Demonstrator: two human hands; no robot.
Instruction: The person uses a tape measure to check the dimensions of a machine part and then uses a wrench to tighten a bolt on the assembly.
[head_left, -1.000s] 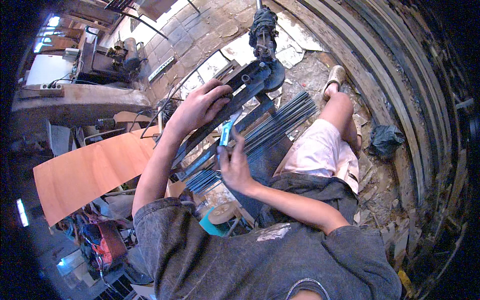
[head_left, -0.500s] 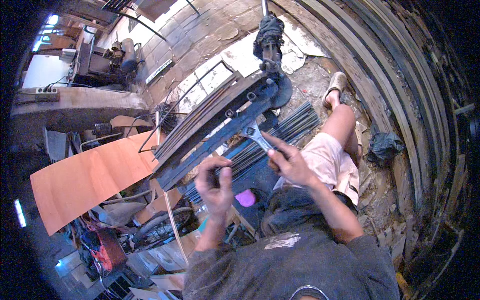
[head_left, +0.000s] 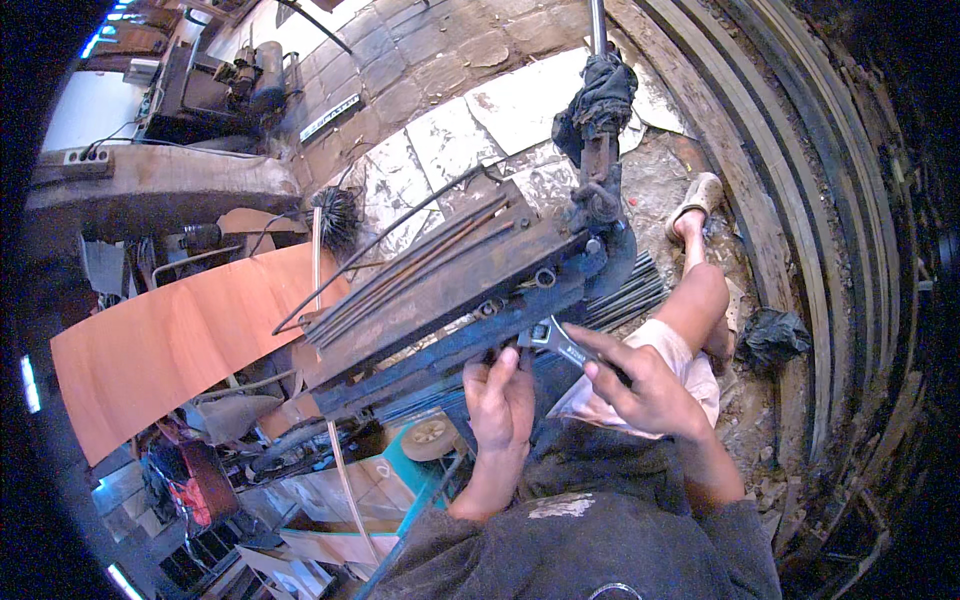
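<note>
The right hand [head_left: 645, 390] is closed on the handle of a silver-grey metal adjustable wrench [head_left: 565, 345]. The left hand [head_left: 500, 400] has thumb and fingers drawn narrow just below the wrench's head; whether it grips anything cannot be determined. The wrench slants, head pointing up-left, beside a long, blue-black, worn steel frame [head_left: 430, 335]; lettering shows on its handle. Thin, straight dark metal rods [head_left: 640, 285] lie beneath the frame. Beyond, crumpled black plastic [head_left: 600, 100] wraps a round metal lever [head_left: 597, 25]. Farther off, a white strip [head_left: 330, 117] bears dark characters.
</note>
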